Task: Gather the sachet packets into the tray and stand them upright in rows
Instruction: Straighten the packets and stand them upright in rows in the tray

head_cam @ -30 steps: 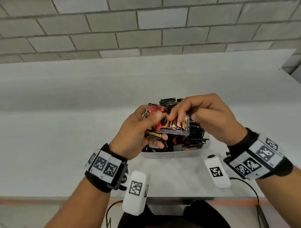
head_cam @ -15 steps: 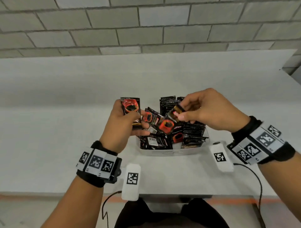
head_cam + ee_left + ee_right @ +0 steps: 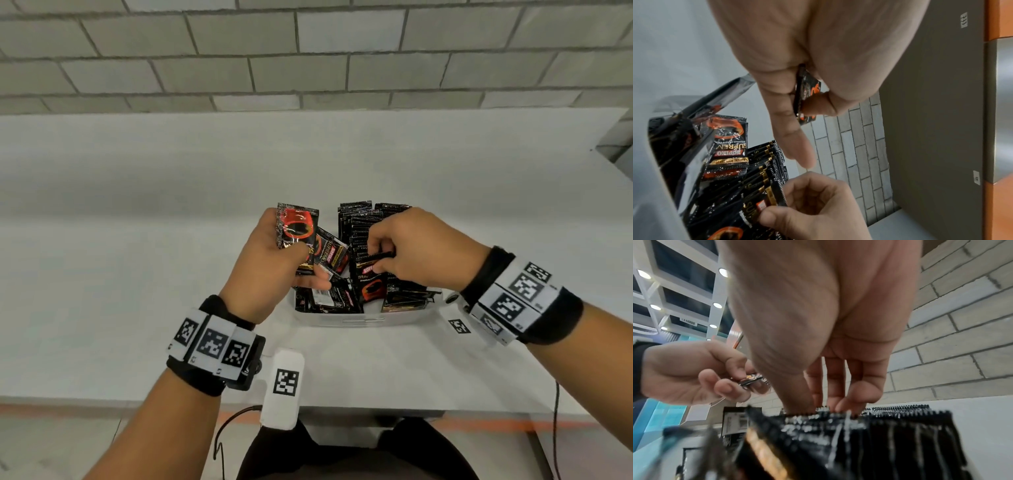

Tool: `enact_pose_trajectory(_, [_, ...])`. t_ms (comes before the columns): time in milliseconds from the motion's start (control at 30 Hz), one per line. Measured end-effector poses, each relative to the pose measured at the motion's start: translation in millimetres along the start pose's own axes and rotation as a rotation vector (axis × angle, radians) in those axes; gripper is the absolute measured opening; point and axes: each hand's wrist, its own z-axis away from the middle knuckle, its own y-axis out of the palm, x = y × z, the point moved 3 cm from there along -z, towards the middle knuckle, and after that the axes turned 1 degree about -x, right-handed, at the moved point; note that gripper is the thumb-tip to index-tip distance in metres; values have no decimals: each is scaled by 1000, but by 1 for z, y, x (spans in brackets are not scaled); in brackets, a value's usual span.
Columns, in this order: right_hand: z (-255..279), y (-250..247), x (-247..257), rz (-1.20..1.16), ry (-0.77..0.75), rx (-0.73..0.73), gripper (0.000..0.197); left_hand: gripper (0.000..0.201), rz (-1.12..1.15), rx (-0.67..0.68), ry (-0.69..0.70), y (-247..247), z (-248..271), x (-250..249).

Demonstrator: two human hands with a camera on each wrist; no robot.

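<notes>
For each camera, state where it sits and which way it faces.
Head: above, looking forward and down at the tray on the table; both forearms show.
Left wrist: along the left hand pinching a sachet.
Right wrist: along the right hand onto the upright sachet row.
Shared: both wrist views catch the opposite hand.

You've got a flat white tabletop (image 3: pixel 137 274) running up to a grey block wall with pale mortar lines (image 3: pixel 308 51); orange stripe along the floor (image 3: pixel 479 425) under the table's front edge; a thin black cable (image 3: pixel 222 442) hangs down at the near edge; left wrist view shows a flat dark grey panel (image 3: pixel 931 97) beside an orange-and-steel column (image 3: pixel 999 113); right wrist view looks up at a white coffered ceiling grid with round recessed lights (image 3: pixel 674 288).
</notes>
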Motion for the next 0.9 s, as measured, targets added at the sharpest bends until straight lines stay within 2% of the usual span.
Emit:
enact_pose_trajectory(100, [3, -10, -2, -69, -35, -69, 24, 33, 14, 26, -32, 1, 0, 3])
enact_pose_trajectory(233, [7, -18, 2, -205, -43, -152, 5, 25, 11, 41, -45, 4, 0, 3])
enact_pose_trajectory(300, [11, -24, 6, -409, -1, -233, 11, 23, 6, 58, -40, 6, 0, 3])
enact_pose_trajectory(400, [16, -29, 18, -644, -18, -208, 20, 24, -1, 82, -20, 8, 0, 3])
enact_pose_trajectory(533, [17, -26, 20, -608, 18, -173, 14, 26, 0, -1, 68, 5, -1, -1])
enact_pose_trajectory(667, [24, -16, 26, -424, 19, 15, 18, 23, -12, -80, 163, -3, -3, -8])
enact_pose_trajectory(733, [27, -16, 32, -459, 2, -29, 24, 18, -90, -44, 225, -2, -1, -13])
enact_pose_trajectory(833, [27, -22, 38, -642, -33, -155, 24, 15, -200, 34, 282, 5, 2, -20])
enact_pose_trajectory(900, [25, -26, 39, -662, -61, -188, 26, 20, -185, 16, 300, 8, 1, -21])
